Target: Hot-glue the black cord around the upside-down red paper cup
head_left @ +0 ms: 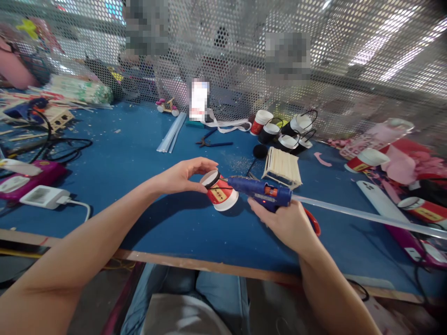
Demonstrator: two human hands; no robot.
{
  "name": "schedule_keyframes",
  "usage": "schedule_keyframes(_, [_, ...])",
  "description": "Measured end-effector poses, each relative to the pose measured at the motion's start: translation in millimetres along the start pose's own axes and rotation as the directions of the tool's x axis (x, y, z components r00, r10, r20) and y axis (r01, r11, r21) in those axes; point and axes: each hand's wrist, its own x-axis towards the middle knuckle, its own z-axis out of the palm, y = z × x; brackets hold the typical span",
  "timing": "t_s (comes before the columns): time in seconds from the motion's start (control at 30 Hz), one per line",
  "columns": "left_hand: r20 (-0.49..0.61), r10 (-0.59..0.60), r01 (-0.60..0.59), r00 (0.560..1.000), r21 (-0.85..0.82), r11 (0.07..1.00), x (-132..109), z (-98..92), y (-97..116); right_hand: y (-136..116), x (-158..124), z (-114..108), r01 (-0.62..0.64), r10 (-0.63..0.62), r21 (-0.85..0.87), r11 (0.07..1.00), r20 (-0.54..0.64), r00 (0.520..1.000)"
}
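My left hand [183, 176] pinches a small red and white paper cup [220, 191] that lies tipped on its side on the blue table [139, 163], its black-rimmed end toward my fingers. My right hand [284, 223] grips a blue hot glue gun [260, 190] whose nozzle touches the cup's rim. A long clear glue stick [366, 216] runs out of the gun's back to the right. A red-handled tool [313, 222] lies partly hidden under my right hand.
A popsicle-stick frame [282, 167] stands just behind the gun. Several paper cups [282, 130] with black handles sit by the perforated metal screen [244, 56]. Pliers [209, 141], glue sticks [172, 132], a white charger [45, 196] and cables lie to the left. Pink clutter fills the right side.
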Motion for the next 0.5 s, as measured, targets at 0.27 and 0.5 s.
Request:
schedule_keyframes(0.27, [0.041, 0.025, -0.025, 0.999, -0.021, 0.999, -0.1, -1.4, 1.6, 6.3, -0.3, 9.5, -0.09, 0.091, 0.014, 0.996, -0.057, 0.994])
schedule_keyframes(0.5, [0.04, 0.008, -0.007, 0.999, -0.023, 1.0, -0.4, -1.2, 2.0, 5.7, -3.5, 6.6, -0.096, 0.097, 0.033, 0.995, -0.026, 0.995])
